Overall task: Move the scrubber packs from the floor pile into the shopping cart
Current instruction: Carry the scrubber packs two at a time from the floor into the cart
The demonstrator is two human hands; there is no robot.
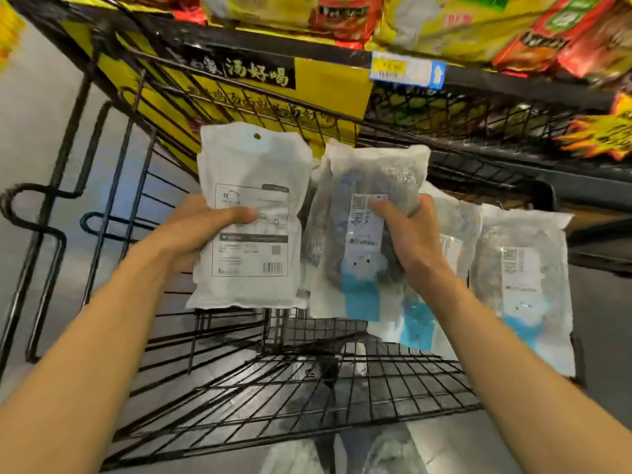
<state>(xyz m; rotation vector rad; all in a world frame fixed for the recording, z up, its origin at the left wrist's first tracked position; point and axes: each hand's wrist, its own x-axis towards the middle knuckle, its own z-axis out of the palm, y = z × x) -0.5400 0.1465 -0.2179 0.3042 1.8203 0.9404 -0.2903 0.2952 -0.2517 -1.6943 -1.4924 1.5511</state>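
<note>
each hand (201, 230) grips a crinkly plastic scrubber pack (251, 217).

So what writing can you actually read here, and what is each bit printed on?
"汤好喝" on the black banner of the yellow box behind the cart.
Price tag on the shelf edge: too blurred to read.
White pack in the left hand: printed panel and barcode, too small to read.
Clear pack in the right hand: label blurred.
Snack bags on the shelf: lettering blurred.
</note>
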